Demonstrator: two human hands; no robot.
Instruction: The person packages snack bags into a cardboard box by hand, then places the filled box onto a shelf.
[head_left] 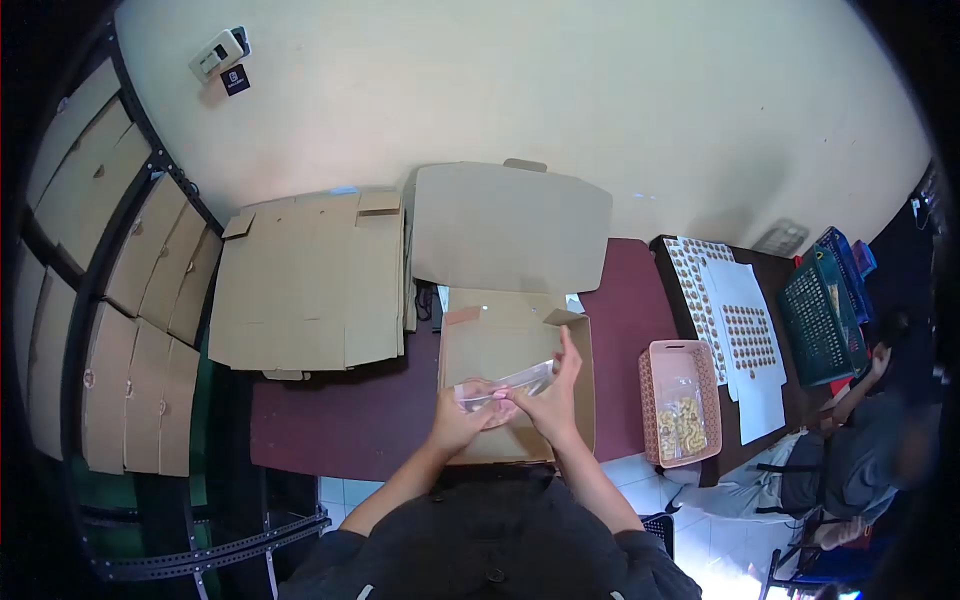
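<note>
A clear plastic bag [530,378] is held between both hands above an open cardboard box [500,340]. My left hand [462,418] has its fingers closed on the bag's left part. My right hand [552,400] pinches the bag near its middle with thumb and some fingers, while other fingers point up. The box lid [512,225] stands raised at the back. What the bag contains, if anything, is too small to make out.
Flattened cardboard boxes [300,285] lie left on the maroon table [330,430]. At right are a pink basket [650,400] with a bag of yellowish pieces, sticker sheets [750,335] and a green crate [815,320]. A person [850,455] sits at far right. Shelves [150,290] hold boxes.
</note>
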